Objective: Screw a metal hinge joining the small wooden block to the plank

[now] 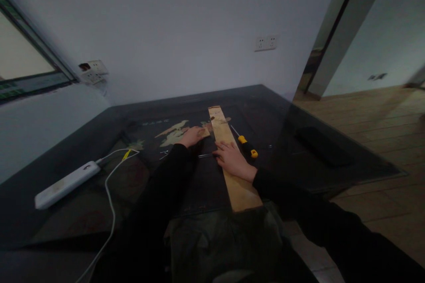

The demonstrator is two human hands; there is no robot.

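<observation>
A long pale wooden strip [222, 130] lies on the dark glass table [279, 115], running from the near edge toward the wall. My right hand [232, 159] lies flat on the strip's middle, fingers stretched out and together. My left hand [192, 136] rests just left of the strip, fingers curled over a small wooden piece [206, 131] that touches the strip's edge. A thin metal rod [204, 155] lies on the glass between my forearms. A yellow-handled screwdriver [247, 146] lies right of the strip, close to my right hand.
A white power bank [66, 183] with a white cable [111, 203] lies at the table's left. A dark flat object [323, 146] sits near the right edge. Wall sockets [266, 43] are behind the table. Wooden floor [381, 119] extends to the right.
</observation>
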